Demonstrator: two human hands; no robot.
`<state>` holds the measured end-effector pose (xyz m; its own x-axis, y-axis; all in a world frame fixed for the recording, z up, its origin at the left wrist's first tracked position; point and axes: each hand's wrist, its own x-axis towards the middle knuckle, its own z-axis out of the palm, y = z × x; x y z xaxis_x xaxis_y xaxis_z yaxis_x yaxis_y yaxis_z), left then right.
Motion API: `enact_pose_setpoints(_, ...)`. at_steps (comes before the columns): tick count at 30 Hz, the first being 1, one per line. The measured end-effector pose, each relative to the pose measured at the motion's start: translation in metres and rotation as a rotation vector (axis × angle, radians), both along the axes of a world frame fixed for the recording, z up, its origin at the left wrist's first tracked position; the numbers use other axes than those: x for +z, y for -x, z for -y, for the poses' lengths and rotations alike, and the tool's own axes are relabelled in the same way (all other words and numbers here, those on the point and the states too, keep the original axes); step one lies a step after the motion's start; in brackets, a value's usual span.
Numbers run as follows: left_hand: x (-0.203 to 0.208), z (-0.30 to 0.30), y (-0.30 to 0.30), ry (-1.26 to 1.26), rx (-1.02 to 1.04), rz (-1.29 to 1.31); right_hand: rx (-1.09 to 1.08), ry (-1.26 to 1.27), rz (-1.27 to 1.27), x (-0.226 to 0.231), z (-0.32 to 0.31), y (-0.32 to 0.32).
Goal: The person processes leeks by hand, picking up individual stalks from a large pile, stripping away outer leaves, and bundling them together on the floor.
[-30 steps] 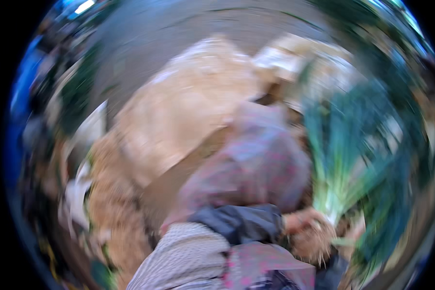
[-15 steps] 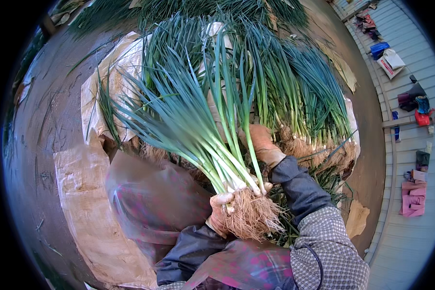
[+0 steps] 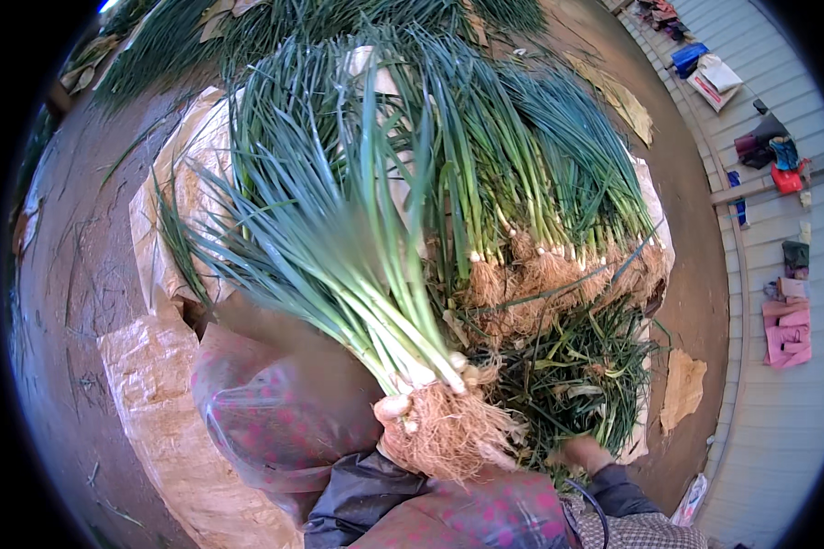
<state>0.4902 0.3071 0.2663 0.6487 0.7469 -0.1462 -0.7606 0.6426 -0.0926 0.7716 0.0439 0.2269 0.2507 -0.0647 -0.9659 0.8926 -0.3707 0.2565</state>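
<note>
Clutching a bunch of green onions (image 3: 339, 265) just above its roots, the left hand (image 3: 395, 416) has its grip clamped tight; the right hand (image 3: 584, 452) rests on trimmings (image 3: 567, 375), grip unclear.

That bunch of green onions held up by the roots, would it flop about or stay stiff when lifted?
The bunch of green onions, gripped near its roots by the left hand, probably stays fairly stiff low down, since the stalks run straight. The long leaf tips fan out and bend, so they likely droop. The dry, tangled roots probably aid grip.
</note>
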Motion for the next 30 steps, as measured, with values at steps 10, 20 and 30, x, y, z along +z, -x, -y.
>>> enact_pose_setpoints(10,-0.020,-0.008,0.001,-0.052,-0.168,-0.275,0.058,-1.429,-0.090,-0.018,-0.311,0.029)
enact_pose_setpoints(20,-0.043,0.001,-0.003,-0.025,-0.282,-0.300,-0.791,-1.021,-0.479,0.071,-0.256,0.058)
enact_pose_setpoints(30,-0.032,0.000,-0.008,0.014,-0.213,-0.450,0.569,-1.910,0.248,0.002,-0.280,0.079)
